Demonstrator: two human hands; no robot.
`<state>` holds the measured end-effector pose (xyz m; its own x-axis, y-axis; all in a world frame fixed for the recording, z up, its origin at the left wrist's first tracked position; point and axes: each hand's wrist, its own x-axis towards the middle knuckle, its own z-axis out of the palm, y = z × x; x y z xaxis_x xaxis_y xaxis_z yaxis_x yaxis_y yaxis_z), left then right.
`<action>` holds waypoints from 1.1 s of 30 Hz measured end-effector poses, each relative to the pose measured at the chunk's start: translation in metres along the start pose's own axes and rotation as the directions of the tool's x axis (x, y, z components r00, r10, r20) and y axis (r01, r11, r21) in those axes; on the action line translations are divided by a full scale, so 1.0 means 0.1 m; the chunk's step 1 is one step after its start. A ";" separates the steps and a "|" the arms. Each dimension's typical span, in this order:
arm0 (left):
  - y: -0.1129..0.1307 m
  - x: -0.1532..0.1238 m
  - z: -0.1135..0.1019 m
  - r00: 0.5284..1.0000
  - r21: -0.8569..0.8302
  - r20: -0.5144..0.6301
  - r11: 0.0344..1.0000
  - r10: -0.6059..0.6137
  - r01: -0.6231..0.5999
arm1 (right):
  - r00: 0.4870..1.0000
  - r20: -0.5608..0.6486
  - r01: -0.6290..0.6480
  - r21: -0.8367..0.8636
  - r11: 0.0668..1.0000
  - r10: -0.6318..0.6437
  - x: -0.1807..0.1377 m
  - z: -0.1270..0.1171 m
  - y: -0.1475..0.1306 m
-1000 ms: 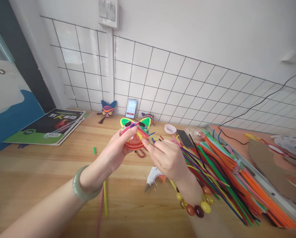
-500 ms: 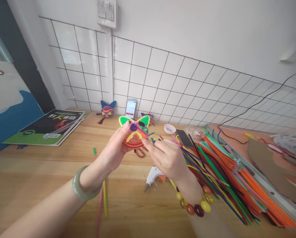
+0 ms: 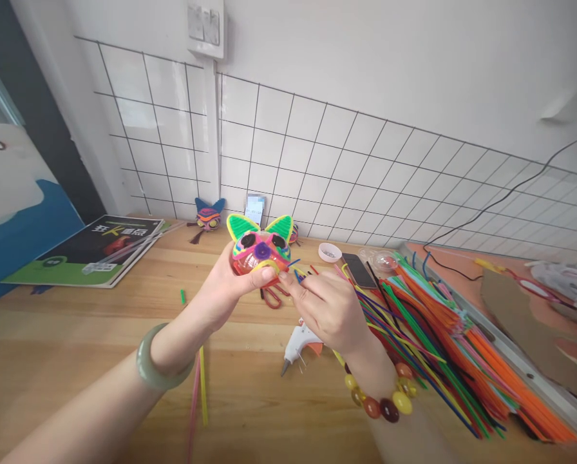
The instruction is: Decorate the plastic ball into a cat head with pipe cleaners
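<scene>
My left hand (image 3: 221, 283) is closed around a cat-head craft (image 3: 250, 260) with green ears edged in yellow, black eyes and a purple nose. Its thumb presses on a short curved yellow pipe cleaner (image 3: 268, 264) below the nose. At the lower right edge of the head, my right hand (image 3: 324, 306) pinches the end of that yellow piece; its fingertips partly hide the contact. Below the hands lie a white glue gun (image 3: 295, 341) and red-handled scissors (image 3: 272, 298), partly covered.
Bundles of coloured pipe cleaners (image 3: 443, 341) spread over the right side. Behind stand a finished blue-eared craft (image 3: 208, 214), a propped phone (image 3: 254, 207) and a small pink bowl (image 3: 330, 252). A dark phone (image 3: 359, 270) lies flat; a book (image 3: 90, 251) is at left.
My left thumb has moved down from beside the eye onto the yellow pipe cleaner. The cat head has tilted, showing its ears and both eyes more fully. My right hand stays nearly still.
</scene>
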<state>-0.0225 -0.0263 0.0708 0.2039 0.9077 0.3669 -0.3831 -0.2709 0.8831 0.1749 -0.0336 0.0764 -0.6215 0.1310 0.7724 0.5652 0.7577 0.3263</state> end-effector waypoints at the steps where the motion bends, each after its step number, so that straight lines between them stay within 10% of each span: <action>1: 0.00 0.00 0.00 1.000 0.013 -0.004 1.000 0.008 -0.008 | 1.000 -0.002 0.002 0.002 1.000 -0.002 0.00 0.00 0.00; 33: 0.10 -0.06 0.10 0.992 -0.146 -0.063 0.984 -0.110 0.100 | 0.999 0.050 0.011 -0.028 1.000 -0.010 -0.06 0.02 -0.02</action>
<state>-0.0183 -0.0378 0.0809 0.1879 0.9501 0.2489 -0.4881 -0.1296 0.8631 0.1763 -0.0341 0.0702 -0.6531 0.1555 0.7411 0.5736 0.7406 0.3501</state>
